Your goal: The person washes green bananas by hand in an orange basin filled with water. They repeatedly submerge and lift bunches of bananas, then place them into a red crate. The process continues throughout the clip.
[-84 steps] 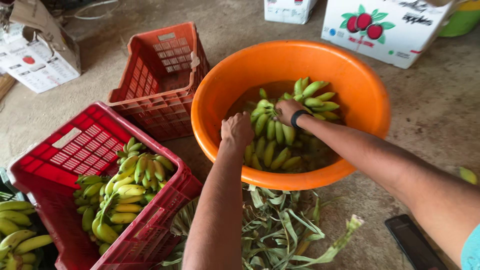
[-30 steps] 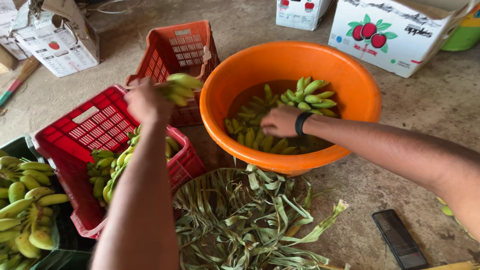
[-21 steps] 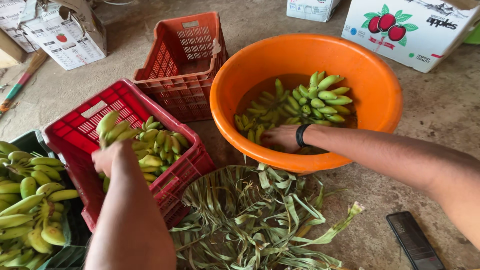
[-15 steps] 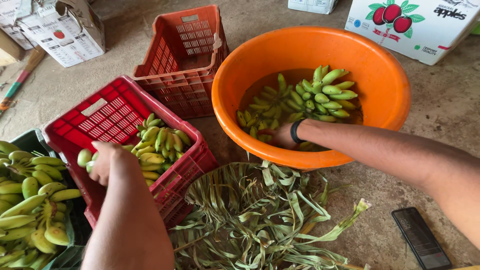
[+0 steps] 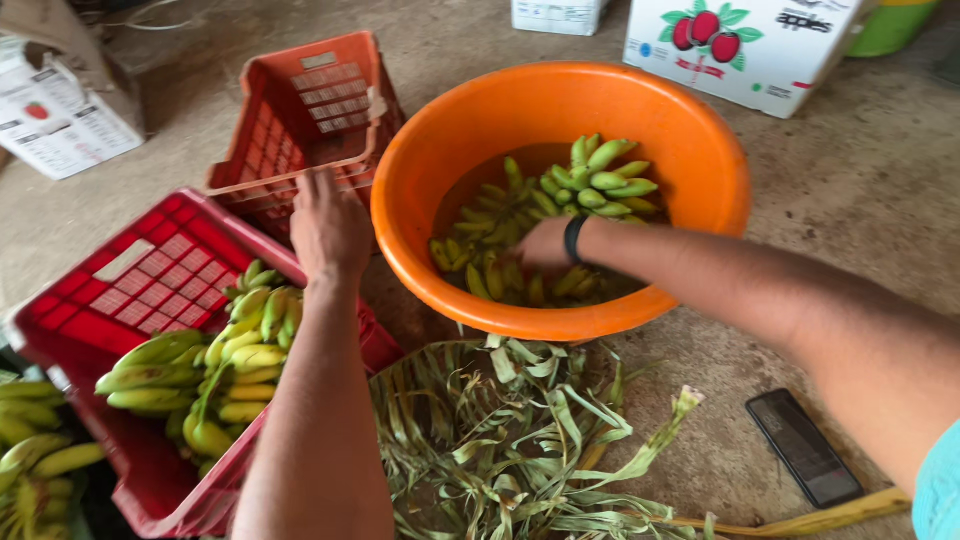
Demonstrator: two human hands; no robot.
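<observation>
Reaching hand, right: the right hand (image 5: 540,245) is down inside the orange plastic tub (image 5: 470,130), among the green bananas (image 5: 560,215) lying there; a black band sits on its wrist.
Right fingers: buried in the fruit, so I cannot tell how far they are closed or whether they hold a bunch.
Left hand: the left hand (image 5: 328,222) hangs palm down over the near rim of the red crate (image 5: 120,290), just beside the tub's outer wall.
Left fingers: loosely spread and slightly blurred, holding nothing.
Crated fruit: banana bunches (image 5: 215,365), green turning yellow, are piled in the red crate's near end, under the left forearm.
Behind: an orange-red crate (image 5: 310,110) stands tilted against the red one.
Floor: a heap of dry green leaf scraps (image 5: 510,440) lies before the tub; a dark phone (image 5: 803,447) lies to their right on the concrete.
Far edge: a white fruit carton (image 5: 745,40).
</observation>
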